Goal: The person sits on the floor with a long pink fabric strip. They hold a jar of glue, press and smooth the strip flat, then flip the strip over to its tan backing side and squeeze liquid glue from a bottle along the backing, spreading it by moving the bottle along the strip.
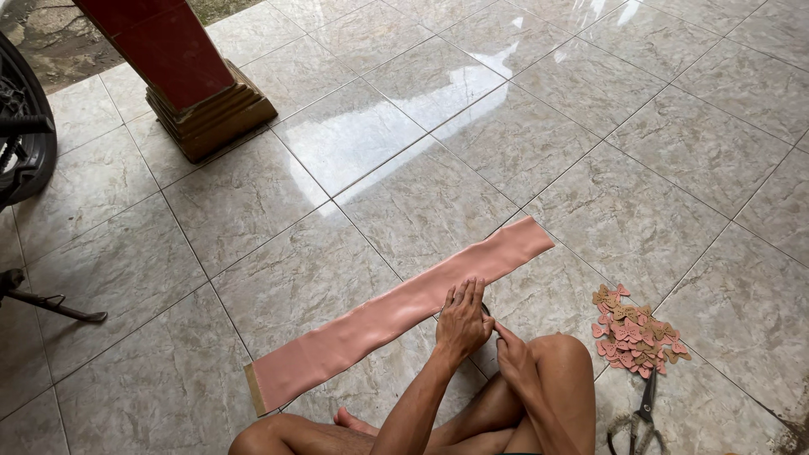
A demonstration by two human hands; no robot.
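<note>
A long pink strip of material [396, 312] lies diagonally on the tiled floor in front of my crossed legs. My left hand [462, 322] lies on its near edge, fingers side by side, pressing it down. My right hand [514, 358] sits just right of it against my knee, with its fingers drawn together towards the left hand. A small dark object [489, 312] shows between the two hands. What it is stays hidden.
A pile of small pink and tan cut-out shapes [636, 335] lies to the right, with scissors [645, 411] just below it. A red pillar on a brown base [190, 80] stands at the back left. A dark wheel [21, 126] and a metal stand [50, 303] are at the left edge.
</note>
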